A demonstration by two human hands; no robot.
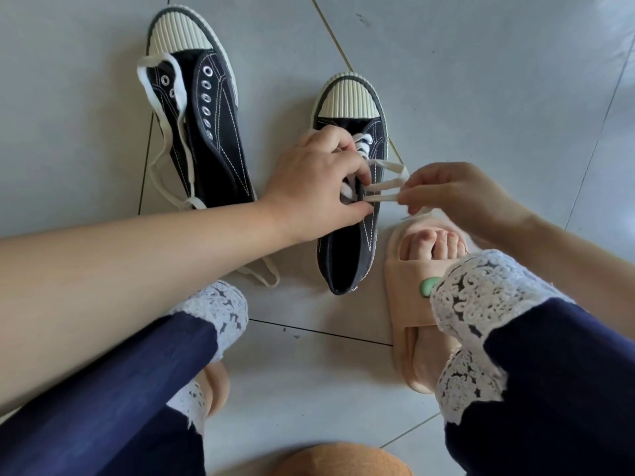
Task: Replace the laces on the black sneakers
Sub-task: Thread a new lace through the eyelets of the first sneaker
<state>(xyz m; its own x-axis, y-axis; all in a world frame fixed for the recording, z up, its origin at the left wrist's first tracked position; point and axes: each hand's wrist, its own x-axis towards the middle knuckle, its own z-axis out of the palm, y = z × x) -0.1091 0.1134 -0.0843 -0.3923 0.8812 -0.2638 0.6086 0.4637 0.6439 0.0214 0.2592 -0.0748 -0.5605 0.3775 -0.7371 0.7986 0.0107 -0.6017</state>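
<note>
**Black sneaker (343,259) part-laced, lace pinched out to its side**

This sneaker stands upright on the tiled floor (481,80), toe cap away from you; everything below is placed from it. Your left hand (316,187) lies over its eyelet rows, with the fingers curled over the top and the thumb pressed to its outer side, gripping the upper. Your right hand (457,190) is just to the sneaker's right. Its thumb and fingertips pinch the white lace (381,185), whose flat strands run from the eyelets to that pinch. Crossings show near the toe, and the heel end looks unthreaded, so I judge you are about midway on this shoe.

The lace is likely light, soft and flat. It will tend to twist and to go limp when pushed, so hold it close to the tip when you feed it. The tip itself is hidden in your fingers. The canvas upper looks floppy and will probably fold unless you hold the flap right beside the hole you are threading. The rubber sole looks stiff and should sit steady.

Your slippered foot (409,297) sits just beside the sneaker's right side near the heel. Sideways pulls have little room there, so draw the lace up and outward instead. Well apart on the sneaker's left lies the second sneaker (209,132), unlaced, with a loose lace (161,108) draped over it. A lace loop (264,274) rests on the floor left of the heel, so keep your forearm from dragging it. Beyond the toe cap the floor offers the widest room to draw the lace through
</note>
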